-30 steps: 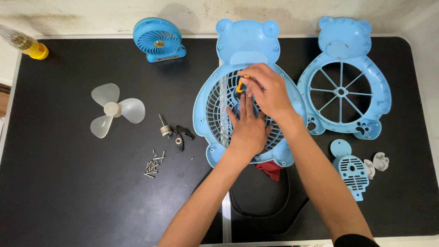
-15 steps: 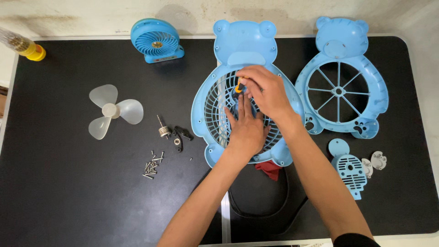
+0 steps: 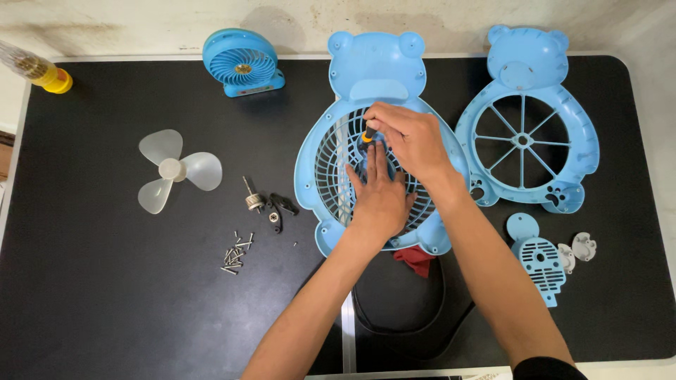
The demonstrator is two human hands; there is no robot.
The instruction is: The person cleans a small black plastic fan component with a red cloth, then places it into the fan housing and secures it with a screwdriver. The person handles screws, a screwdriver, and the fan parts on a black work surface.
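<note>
Little changed over last second: right hand still pinches orange-handled screwdriver at grille hub of bear-shaped fan shell mid-mat; left hand stays flat, fingers spread; probably still driving screw

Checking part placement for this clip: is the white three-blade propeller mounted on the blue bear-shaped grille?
No, the white three-blade propeller lies loose on the black table, well to the left of the blue bear-shaped grille.
</note>
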